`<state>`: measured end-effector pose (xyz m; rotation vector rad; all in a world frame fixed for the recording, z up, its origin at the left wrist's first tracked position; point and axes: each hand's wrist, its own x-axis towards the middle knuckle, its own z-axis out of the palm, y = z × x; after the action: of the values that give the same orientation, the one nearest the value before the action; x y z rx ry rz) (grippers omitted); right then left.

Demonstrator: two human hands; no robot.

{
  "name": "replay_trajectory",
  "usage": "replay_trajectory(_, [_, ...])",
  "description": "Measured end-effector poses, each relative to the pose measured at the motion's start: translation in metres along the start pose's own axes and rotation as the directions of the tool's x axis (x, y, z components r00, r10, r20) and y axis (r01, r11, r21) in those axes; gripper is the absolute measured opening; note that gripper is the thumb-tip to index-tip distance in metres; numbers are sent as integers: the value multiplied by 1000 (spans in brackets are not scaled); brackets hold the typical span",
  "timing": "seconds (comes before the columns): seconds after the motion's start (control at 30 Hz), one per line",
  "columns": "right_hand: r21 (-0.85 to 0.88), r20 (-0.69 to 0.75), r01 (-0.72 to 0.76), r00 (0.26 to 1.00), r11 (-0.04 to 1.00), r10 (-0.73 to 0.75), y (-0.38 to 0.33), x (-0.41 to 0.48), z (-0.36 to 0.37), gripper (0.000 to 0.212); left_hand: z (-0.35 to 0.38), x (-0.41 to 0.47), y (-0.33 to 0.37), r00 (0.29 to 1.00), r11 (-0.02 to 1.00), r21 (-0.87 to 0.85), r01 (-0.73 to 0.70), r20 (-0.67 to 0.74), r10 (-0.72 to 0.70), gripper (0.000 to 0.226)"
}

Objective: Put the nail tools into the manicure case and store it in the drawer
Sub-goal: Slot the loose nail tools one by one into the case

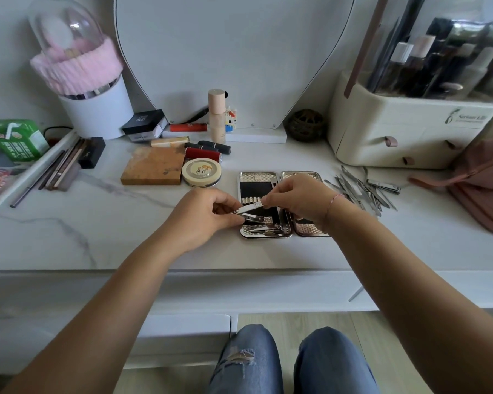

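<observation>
Both forearms are bare; a thin pink-and-white string bracelet [334, 202] circles the right wrist, and ripped blue jeans [246, 358] cover the knees.

Manicure case [264, 175]: silver embossed rim, black lining. Tabletop [103, 223]: white marble with grey veining. Far-left holder [74, 66]: pink.

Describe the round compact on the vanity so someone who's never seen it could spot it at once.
Start at the open manicure case in the middle of the marble tabletop, under both hands. Just left of its far corner lies a flat round compact, touching the brown square palette. It is the only disc-shaped item there, cream-coloured, with a cartoon face on its lid; the neighbouring lipsticks are dark or red tubes.
</observation>
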<state>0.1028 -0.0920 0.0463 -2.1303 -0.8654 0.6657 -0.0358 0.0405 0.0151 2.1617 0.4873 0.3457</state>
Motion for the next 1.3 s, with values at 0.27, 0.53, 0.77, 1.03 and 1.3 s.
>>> replay_trajectory(0.27, [79, -12, 7, 1000, 997, -6, 11, 0, -3, 15, 10, 0, -1, 998, 996, 55, -69, 18, 68, 28])
replay_trajectory(0.53, [-6, 22, -25, 999, 1000, 25, 19, -10, -18, 17, 12, -3, -8, 984, 983, 54, -173, 37, 172, 40])
replay_trajectory(0.77, [-56, 39, -13, 999, 998, 15, 20, -20, -16, 15, 15, -10, -7, 982, 980, 70, -188, 18, 187, 36])
replay_trajectory(1.03, [-22, -2, 75, 997, 997, -75, 27, -24, -13, 4, 16, -10, -6, 980, 976, 87, -197, 8, 197, 33])
replay_trajectory(1.3, [-83, -194, 212, 955, 974, -224, 37, -30, -21, 3, 16, -8, -8, 976, 971, 104, -214, -5, 216, 32])
